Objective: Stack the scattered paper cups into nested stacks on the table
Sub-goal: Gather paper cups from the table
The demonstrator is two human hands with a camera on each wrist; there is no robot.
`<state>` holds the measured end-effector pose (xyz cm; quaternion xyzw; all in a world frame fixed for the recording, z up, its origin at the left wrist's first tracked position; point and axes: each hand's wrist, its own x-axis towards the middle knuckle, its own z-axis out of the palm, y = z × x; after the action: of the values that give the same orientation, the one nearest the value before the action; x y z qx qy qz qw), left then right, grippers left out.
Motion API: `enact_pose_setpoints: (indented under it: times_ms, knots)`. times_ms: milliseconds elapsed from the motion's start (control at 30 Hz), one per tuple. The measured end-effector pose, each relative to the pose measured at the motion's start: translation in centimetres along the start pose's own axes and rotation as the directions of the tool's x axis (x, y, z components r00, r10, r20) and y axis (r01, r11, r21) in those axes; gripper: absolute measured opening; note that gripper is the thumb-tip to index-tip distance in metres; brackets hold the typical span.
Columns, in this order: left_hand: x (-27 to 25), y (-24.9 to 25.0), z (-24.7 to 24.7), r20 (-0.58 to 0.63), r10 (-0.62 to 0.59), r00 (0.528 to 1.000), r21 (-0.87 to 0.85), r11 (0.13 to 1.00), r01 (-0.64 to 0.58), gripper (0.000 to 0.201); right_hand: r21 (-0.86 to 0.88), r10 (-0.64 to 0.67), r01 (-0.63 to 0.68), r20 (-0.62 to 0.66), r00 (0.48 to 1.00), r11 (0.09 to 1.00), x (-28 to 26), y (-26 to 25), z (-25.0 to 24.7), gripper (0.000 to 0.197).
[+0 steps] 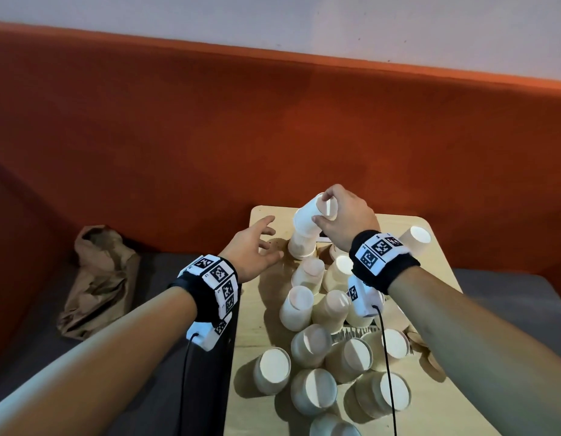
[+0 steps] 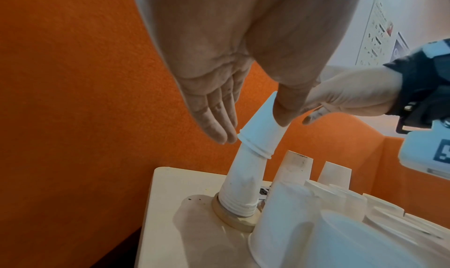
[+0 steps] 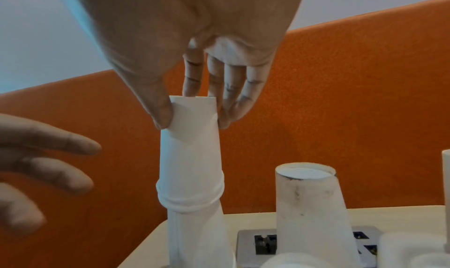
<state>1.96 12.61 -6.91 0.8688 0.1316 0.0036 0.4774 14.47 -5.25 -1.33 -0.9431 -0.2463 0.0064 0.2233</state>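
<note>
Nearest the person, upside-down paper cups [image 1: 314,391] are standing crowded together on the wooden table [image 1: 251,341], below and behind both wrists. More of them are filling the tabletop under the right forearm, their flat bases facing up.

Farther out, the left hand [image 1: 252,247] is hovering with its fingers [image 2: 219,122] spread and loosely straight, holding nothing. Its fingertips are lying just beside the rim of the top cup group [image 2: 261,133], and whether they are touching it cannot be told from the wrist view.

To the right of that hand, the right hand [image 1: 345,218] is pinching the closed end of the top cup group between thumb [image 3: 160,114] and fingers. This short nested group is sitting tilted over the top of the stack [image 2: 241,185], only partly slid down.

Beneath the right hand, the stack is leaning and resting on a round tan ring [image 2: 233,220] on the table. Just right of the stack, a smudged cup [image 3: 309,204] is standing inverted in front of a grey socket plate [image 3: 253,241].

Beyond both hands an orange wall [image 1: 210,136] is rising, and left of the left hand a crumpled brown paper bag [image 1: 100,278] is lying on a dark surface.
</note>
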Motion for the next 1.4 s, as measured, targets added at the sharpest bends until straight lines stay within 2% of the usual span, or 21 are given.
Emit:
enact_pose_setpoints:
  times_ms: [267, 533, 633, 833, 933, 1033, 1167, 1400]
  knots:
    - [0.5, -0.4, 0.9, 0.028, -0.006, 1.0, 0.018, 1.0, 0.005, 0.075, -0.049, -0.018, 0.021, 0.077, 0.997, 0.999, 0.9, 0.4, 1.9, 0.034]
    - [0.1, -0.8, 2.4, 0.09, 0.001, 0.996, 0.096, 0.995, -0.01, 0.036, -0.12, -0.009, 0.027, 0.152, 0.988, 0.992, 1.1, 0.8, 4.0, 0.035]
    - [-0.2, -1.0, 2.7, 0.098, -0.015, 0.995, 0.101, 0.995, 0.005, 0.031, -0.152, -0.003, 0.03, 0.179, 0.984, 0.988, 1.0, 1.1, 4.7, 0.035]
    - [-1.4, -1.0, 2.9, 0.048, -0.035, 0.998, 0.104, 0.994, 0.03, 0.027, -0.164, 0.022, 0.016, 0.226, 0.974, 0.986, -0.2, 1.6, 4.5, 0.052]
    - [-2.8, -0.1, 2.8, 0.014, -0.038, 0.999, 0.122, 0.992, 0.036, 0.024, -0.098, 0.002, 0.017, 0.191, 0.982, 0.995, -1.7, 1.5, 3.0, 0.049]
    - [-4.7, 1.2, 2.6, -0.071, -0.009, 0.997, 0.118, 0.993, 0.017, 0.016, -0.015, -0.029, 0.032, 0.158, 0.987, 0.999, -3.8, 1.3, 0.9, 0.04]
    - [-8.0, 3.4, 3.3, -0.171, 0.039, 0.984, 0.139, 0.99, -0.015, 0.01, 0.165, -0.065, 0.041, 0.143, 0.988, 0.985, -8.2, 1.9, -1.2, 0.026]
    - [-13.1, 7.6, 8.4, -0.183, 0.113, 0.977, 0.132, 0.987, -0.09, 0.012, 0.247, -0.067, 0.033, 0.133, 0.989, 0.968, -15.5, 5.5, -2.3, 0.02]
